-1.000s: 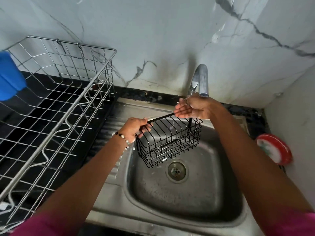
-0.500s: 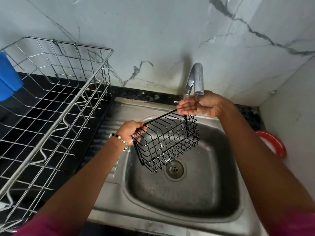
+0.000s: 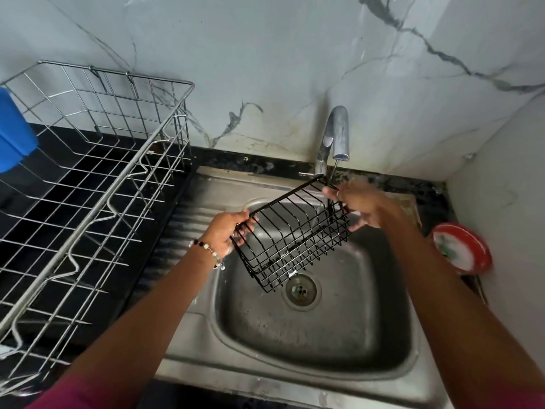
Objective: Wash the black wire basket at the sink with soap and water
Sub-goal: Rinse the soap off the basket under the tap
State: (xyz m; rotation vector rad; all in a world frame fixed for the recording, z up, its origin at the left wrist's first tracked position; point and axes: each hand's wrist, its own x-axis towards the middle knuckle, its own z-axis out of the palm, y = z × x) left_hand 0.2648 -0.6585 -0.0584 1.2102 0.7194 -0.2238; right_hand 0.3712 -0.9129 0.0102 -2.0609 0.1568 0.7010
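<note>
Head view: black wire basket (image 3: 290, 240), rectangular, thin coated rods, is held tilted in the air over the stainless steel sink basin (image 3: 339, 329), its lower corner just above the round drain strainer (image 3: 300, 289) and its raised far corner right under the spout of the curved chrome tap (image 3: 336, 134). Left hand (image 3: 228, 230) grips the near-left rim, fingers (image 3: 246, 228) curled over the top wire. Right hand (image 3: 358, 206) is at the far-right end; it is motion-blurred, fingers spread against the side wires, and whether they pinch a wire or only press on it I cannot tell. A thin stream appears to fall from the spout onto the upper corner. Judgement: the tilt lets water run down the rods and drip straight into the basin, and a hand at each end allows turning; this looks like wetting or rinsing. Left of the sink, a large silver wire dish rack (image 3: 88, 184) stands on the black table (image 3: 67, 172), with a blue plastic object (image 3: 13, 134) at its edge. Right of the sink, a round red-rimmed container (image 3: 461, 249), possibly soap.
</note>
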